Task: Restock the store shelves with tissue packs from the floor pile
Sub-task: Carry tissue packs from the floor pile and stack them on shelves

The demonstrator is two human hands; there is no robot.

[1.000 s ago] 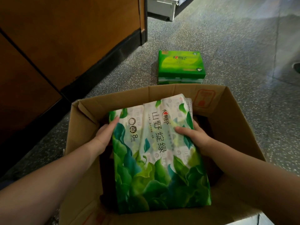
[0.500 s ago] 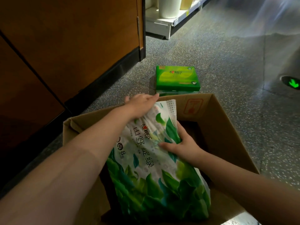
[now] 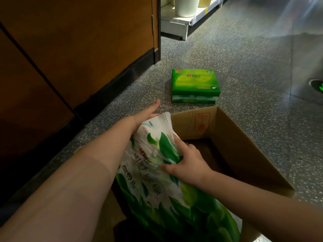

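Right hand (image 3: 187,165) grips the pack (image 3: 167,186) over the box (image 3: 244,154). Left hand (image 3: 146,114), at the pack's 11 o'clock corner, is half hidden; grip unclear.

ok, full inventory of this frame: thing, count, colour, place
tissue multipack: 1, white with green leaves, tilted in the box, held by both hands
cardboard box: 1, brown, open, on the floor
green tissue pack: 1, green, on the floor beyond the box
wooden cabinet: 1, brown, left
store shelf: 1, white, top centre
floor: grey speckled
left hand: behind the multipack's top edge
right hand: gripping the multipack's right side
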